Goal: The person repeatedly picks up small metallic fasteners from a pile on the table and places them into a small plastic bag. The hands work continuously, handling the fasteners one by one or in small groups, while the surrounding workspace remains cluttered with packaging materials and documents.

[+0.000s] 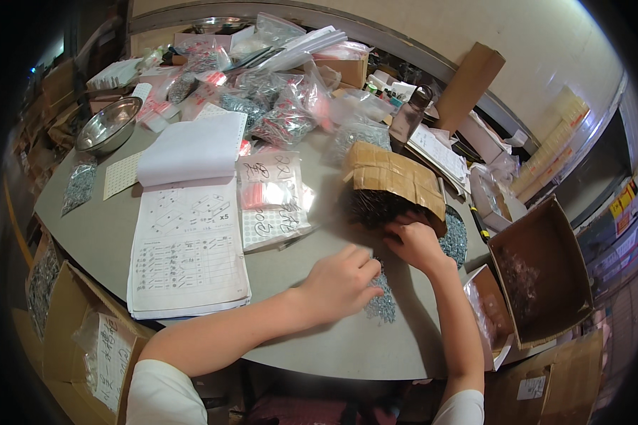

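Note:
My left hand (345,281) is over the table with its fingers curled, at the edge of a small pile of silvery screws or similar hardware (383,300). Whether anything is pinched in those fingers is hidden. My right hand (417,241) reaches into the mouth of a taped brown cardboard box (399,170) lying on its side. Dark, thin metal pieces (375,206) fill that opening, and my right fingertips are partly lost among them. Behind my right wrist, more small bluish-grey hardware (453,239) lies in a dark dish.
An open booklet of printed diagrams (191,239) lies left, beside a plastic bag bearing handwriting (271,228). Bags of hardware (282,111) heap up at the back. A steel bowl (109,127) stands far left. Open cartons (542,276) flank the right edge, near a yellow-and-black cutter (479,223).

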### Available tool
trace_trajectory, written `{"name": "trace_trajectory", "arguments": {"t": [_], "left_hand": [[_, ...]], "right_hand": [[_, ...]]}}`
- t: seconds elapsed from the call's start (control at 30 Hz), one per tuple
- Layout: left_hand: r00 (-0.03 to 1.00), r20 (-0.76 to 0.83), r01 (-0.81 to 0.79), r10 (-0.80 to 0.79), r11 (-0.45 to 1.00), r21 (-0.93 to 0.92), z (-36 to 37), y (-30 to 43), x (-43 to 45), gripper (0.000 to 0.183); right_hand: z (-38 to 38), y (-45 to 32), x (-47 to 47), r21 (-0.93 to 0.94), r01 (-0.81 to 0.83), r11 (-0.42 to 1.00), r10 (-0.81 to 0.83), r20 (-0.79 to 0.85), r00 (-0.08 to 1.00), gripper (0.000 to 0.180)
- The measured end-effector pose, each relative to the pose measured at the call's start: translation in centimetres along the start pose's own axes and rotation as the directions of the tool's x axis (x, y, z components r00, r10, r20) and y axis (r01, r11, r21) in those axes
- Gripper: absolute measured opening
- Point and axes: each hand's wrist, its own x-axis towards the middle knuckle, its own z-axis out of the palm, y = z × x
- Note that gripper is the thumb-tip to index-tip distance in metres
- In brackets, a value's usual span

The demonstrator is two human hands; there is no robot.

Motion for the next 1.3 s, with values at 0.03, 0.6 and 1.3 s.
{"name": "trace_trajectory", "arguments": {"t": [0.03, 0.6, 1.3], "left_hand": [[1.0, 0.003, 0.002, -0.002, 1.0, -0.003, 0.0, 0.0, 0.0, 0.022], [0.998, 0.037, 0.046, -0.048, 0.998, 0.041, 0.1, -0.2, 0.1, 0.024], [0.998, -0.013, 0.066, -0.065, 0.998, 0.012, 0.1, -0.4, 0.2, 0.029]], "right_hand": [[-0.1, -0.1, -0.1, -0.023, -0.006, 1.0, 0.006, 0.005, 1.0, 0.024], [0.0, -0.9, -2.1, 0.22, -0.093, 0.971, 0.127, -0.142, 0.982, 0.013], [-0.5, -3.9, -5.0, -0.031, 0.13, 0.991, -0.132, -0.366, 0.921, 0.02]]}}
